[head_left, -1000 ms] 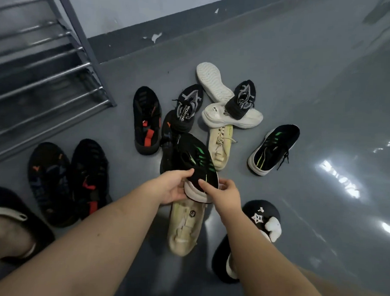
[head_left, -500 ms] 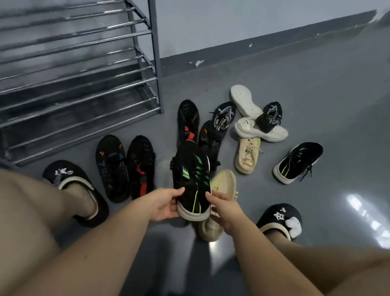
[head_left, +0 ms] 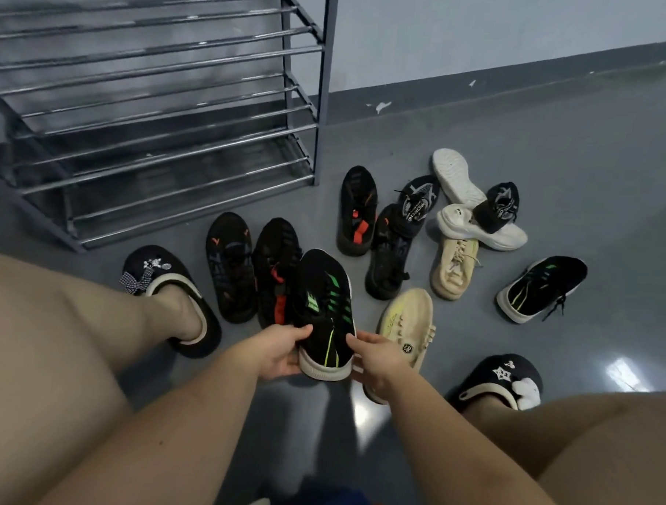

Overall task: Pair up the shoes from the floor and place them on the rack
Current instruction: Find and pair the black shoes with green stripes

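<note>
Both my hands are on the heel of a black sneaker with green stripes (head_left: 327,313) — left hand (head_left: 273,351) and right hand (head_left: 376,363) gripping either side, held over the floor. Its match (head_left: 541,288) lies off right, the metal shoe rack (head_left: 155,103) up left.

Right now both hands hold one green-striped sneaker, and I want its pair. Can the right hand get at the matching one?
Probably yes: the matching sneaker lies alone on open floor, unobstructed, but the right hand must first let go.

Glossy grey floor (head_left: 557,140), shiny metal rack (head_left: 178,81), matt black knit shoe (head_left: 323,313) on smooth pale sole.
</note>
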